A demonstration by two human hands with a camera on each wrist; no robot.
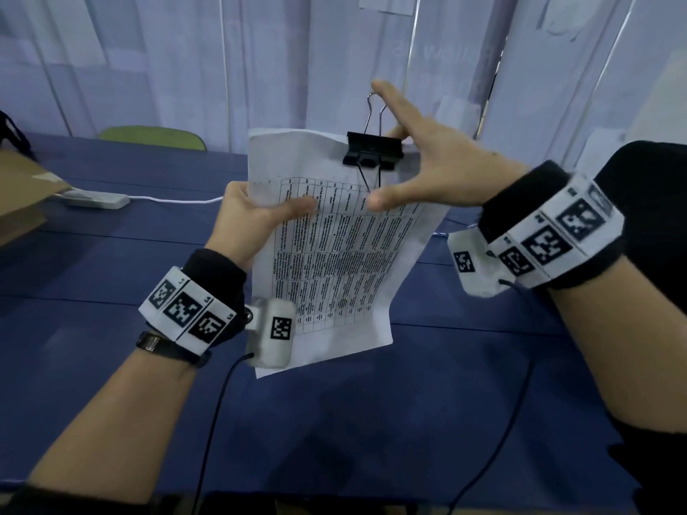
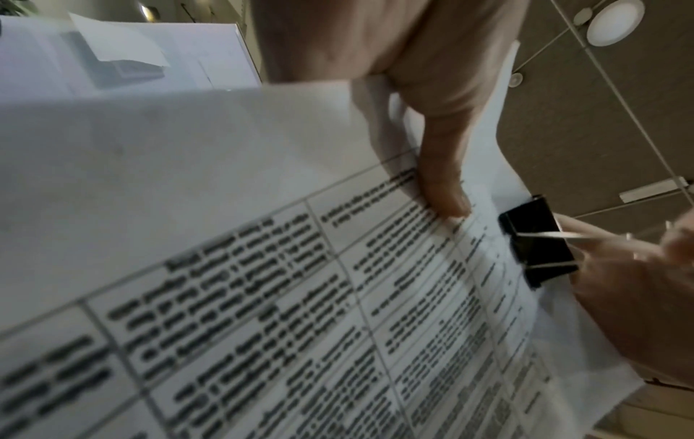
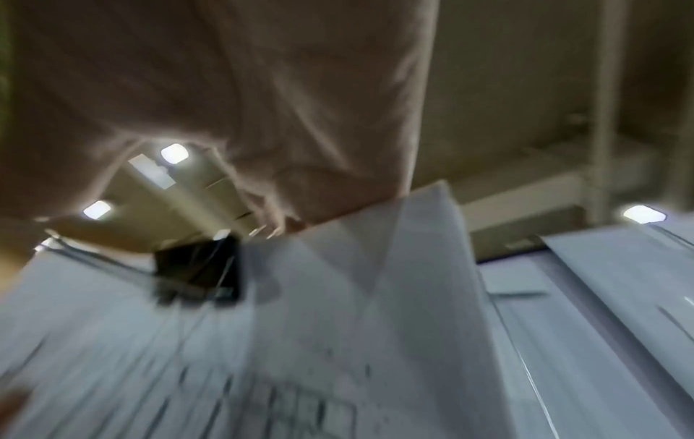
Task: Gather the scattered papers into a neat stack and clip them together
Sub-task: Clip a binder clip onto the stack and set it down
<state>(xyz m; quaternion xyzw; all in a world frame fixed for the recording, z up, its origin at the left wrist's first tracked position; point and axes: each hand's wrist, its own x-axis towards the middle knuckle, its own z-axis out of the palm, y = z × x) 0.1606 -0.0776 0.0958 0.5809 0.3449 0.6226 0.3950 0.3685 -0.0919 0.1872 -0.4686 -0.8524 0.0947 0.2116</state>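
Black clip [image 1: 373, 150] bit the stack's [image 1: 334, 254] top edge, above my left hand's [image 1: 256, 221] grip; my right hand [image 1: 427, 158], fingers spread, touched its wire handles.

A blue-covered table [image 1: 111, 276] fills the lower part of the head view. Pale curtain panels [image 1: 148, 61] hang behind it along the far edge. The green back of a chair [image 1: 152, 137] is seen between table and curtain. A white power strip [image 1: 96, 199] with a white cord lies on the table, beside a brown cardboard box [image 1: 22, 195] at the left edge. A tiled ceiling with a round lamp [image 2: 616, 22] is shown in the left wrist view.
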